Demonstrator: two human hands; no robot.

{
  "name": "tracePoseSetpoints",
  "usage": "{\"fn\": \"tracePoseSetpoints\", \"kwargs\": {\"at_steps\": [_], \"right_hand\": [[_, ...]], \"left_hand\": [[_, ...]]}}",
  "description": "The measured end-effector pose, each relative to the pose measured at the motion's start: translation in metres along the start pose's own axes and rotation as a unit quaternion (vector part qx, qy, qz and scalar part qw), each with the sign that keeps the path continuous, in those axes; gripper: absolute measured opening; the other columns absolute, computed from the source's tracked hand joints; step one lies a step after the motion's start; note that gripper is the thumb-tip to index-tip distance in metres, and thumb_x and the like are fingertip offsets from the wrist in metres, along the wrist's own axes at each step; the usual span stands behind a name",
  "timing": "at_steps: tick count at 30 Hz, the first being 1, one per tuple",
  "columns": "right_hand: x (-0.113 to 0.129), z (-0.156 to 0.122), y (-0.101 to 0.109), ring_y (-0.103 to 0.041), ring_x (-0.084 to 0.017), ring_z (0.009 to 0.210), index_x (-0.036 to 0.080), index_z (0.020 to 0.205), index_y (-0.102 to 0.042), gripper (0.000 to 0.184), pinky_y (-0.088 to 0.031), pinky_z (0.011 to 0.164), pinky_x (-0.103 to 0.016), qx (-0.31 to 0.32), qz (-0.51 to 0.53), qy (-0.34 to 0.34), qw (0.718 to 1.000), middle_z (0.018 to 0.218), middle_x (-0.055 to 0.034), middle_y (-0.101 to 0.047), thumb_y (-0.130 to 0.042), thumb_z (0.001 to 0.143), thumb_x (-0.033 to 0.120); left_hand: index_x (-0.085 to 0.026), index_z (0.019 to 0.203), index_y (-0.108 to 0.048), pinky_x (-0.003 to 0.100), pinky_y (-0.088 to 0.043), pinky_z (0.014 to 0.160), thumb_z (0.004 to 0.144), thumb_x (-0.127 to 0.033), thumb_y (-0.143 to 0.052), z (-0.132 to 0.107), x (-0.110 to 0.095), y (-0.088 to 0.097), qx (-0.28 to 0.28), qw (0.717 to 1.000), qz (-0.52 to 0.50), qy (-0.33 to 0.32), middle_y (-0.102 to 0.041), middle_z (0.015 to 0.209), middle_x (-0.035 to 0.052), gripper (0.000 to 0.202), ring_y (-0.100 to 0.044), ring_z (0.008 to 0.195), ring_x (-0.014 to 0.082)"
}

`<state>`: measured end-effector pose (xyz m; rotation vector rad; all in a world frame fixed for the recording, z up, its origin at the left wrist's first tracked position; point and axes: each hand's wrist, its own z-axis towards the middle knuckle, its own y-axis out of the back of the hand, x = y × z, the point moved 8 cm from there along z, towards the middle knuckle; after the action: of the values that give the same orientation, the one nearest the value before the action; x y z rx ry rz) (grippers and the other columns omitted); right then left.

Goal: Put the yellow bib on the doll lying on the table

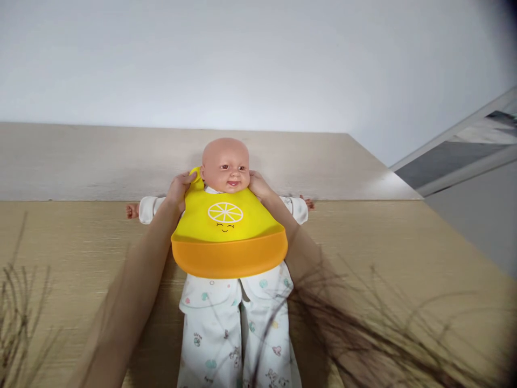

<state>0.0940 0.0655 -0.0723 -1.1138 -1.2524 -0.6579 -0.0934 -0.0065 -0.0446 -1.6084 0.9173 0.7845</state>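
Observation:
A bald baby doll (pixel 225 156) in white printed clothes (pixel 214 328) lies on its back, arms stretched out sideways. Over its chest is a yellow bib (pixel 194 215) with a white citrus slice and smiling face, and an orange catch pocket (pixel 230 256) along the bottom. At the doll's neck, my left hand (pixel 180 188) is closed on the bib's strap, thumb and fingers pinching it. On the other side of the neck, my right hand (pixel 259 186) is closed where the bib's other strap runs up; its fingertips and the strap end are partly hidden by the doll's head.
The doll rests on a light wooden tabletop (pixel 72 237), with a seam running across behind its arms. A pale wall (pixel 258 64) rises beyond the far edge. Dark strands of hair (pixel 363 323) hang blurred across the lower view. A grey and white structure (pixel 464 151) stands at right.

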Motion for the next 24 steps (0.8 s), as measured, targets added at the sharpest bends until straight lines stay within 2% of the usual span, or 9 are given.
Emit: {"fn": "tracePoseSetpoints", "kwargs": {"at_steps": [4,8,12,18,24], "right_hand": [[0.003,-0.002,0.000,-0.071,-0.026,0.078,0.017,0.083,-0.074,0.019,-0.059,0.069,-0.035,-0.023,-0.015,-0.009,1.000,0.084,-0.0065,-0.077,-0.071,0.066,0.023],[0.008,-0.007,-0.004,-0.072,-0.028,0.084,0.017,0.078,-0.071,0.012,-0.059,0.074,-0.037,-0.046,-0.021,-0.020,0.998,0.084,-0.0078,-0.077,-0.070,0.069,0.025],[0.012,-0.010,-0.008,-0.073,-0.029,0.086,0.017,0.080,-0.069,0.013,-0.059,0.078,-0.040,-0.039,-0.029,-0.015,0.999,0.084,-0.0086,-0.076,-0.072,0.072,0.028],[0.013,-0.013,-0.003,-0.071,-0.026,0.076,0.017,0.083,-0.070,0.015,-0.058,0.070,-0.036,-0.046,-0.047,-0.011,0.998,0.084,-0.0080,-0.076,-0.070,0.071,0.027],[0.016,-0.017,-0.006,-0.071,-0.026,0.078,0.017,0.080,-0.069,0.010,-0.058,0.071,-0.035,-0.067,-0.044,-0.018,0.997,0.083,-0.0080,-0.076,-0.066,0.071,0.023]], "left_hand": [[-0.016,0.093,-0.070,0.034,-0.060,0.082,0.077,-0.022,-0.055,0.000,0.001,-0.001,0.004,1.000,-0.020,0.009,-0.076,0.087,0.0062,0.023,-0.073,0.101,0.0274],[-0.017,0.090,-0.069,0.036,-0.060,0.083,0.080,-0.022,-0.051,0.001,0.002,0.000,0.009,0.999,-0.032,0.011,-0.075,0.084,0.0065,0.021,-0.072,0.102,0.0276],[-0.017,0.085,-0.067,0.038,-0.059,0.085,0.079,-0.023,-0.052,0.002,0.001,0.001,0.027,0.999,-0.047,0.000,-0.074,0.085,0.0079,0.017,-0.072,0.099,0.0278],[-0.017,0.081,-0.067,0.037,-0.058,0.084,0.078,-0.023,-0.051,0.004,0.001,-0.002,0.072,0.995,-0.070,-0.009,-0.070,0.079,0.0085,0.017,-0.072,0.095,0.0270],[-0.019,0.077,-0.066,0.035,-0.057,0.080,0.077,-0.024,-0.050,0.007,0.000,0.000,0.077,0.994,-0.082,-0.016,-0.066,0.073,0.0079,0.017,-0.071,0.095,0.0267]]}}
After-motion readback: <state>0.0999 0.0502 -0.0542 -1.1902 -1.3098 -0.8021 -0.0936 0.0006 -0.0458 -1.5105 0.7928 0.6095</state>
